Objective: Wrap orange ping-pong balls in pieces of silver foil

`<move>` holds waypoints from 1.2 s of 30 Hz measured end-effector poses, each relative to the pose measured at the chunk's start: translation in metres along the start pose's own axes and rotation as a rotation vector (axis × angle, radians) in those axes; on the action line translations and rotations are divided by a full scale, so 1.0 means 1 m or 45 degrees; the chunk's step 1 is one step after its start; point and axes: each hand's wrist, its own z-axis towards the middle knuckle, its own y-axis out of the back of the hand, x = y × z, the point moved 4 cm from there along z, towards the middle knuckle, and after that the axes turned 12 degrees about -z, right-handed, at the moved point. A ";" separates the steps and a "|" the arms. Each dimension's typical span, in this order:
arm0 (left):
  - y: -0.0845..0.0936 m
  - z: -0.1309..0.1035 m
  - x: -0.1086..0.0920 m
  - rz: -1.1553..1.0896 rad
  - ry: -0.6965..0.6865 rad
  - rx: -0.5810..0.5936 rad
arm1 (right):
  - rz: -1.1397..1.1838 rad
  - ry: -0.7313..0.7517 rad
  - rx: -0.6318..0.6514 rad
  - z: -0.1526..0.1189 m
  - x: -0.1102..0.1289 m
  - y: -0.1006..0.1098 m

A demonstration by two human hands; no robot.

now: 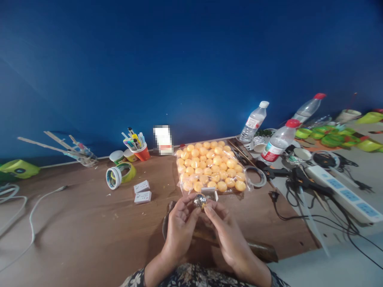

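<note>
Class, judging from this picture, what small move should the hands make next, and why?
Perhaps steady the shiny ball with the left hand and ease the right hand slightly aside: its fingertips crowd the yellow bit at the ball's lower edge, hiding whether that is attached.

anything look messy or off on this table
Mostly just clutter. At right, black cables trail in loose loops around the white power strip. Small pale scraps litter the brown tabletop near the white tape roll. I see no obvious spill or damage.
</note>
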 end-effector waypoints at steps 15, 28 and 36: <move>-0.001 -0.003 0.003 0.032 -0.038 0.030 | -0.114 0.016 -0.105 -0.004 0.004 0.001; -0.009 -0.005 -0.004 0.007 0.013 0.003 | -0.025 -0.044 -0.272 -0.002 -0.008 0.008; -0.004 0.000 -0.004 -0.082 0.068 -0.027 | 0.070 -0.033 -0.118 0.004 -0.004 0.002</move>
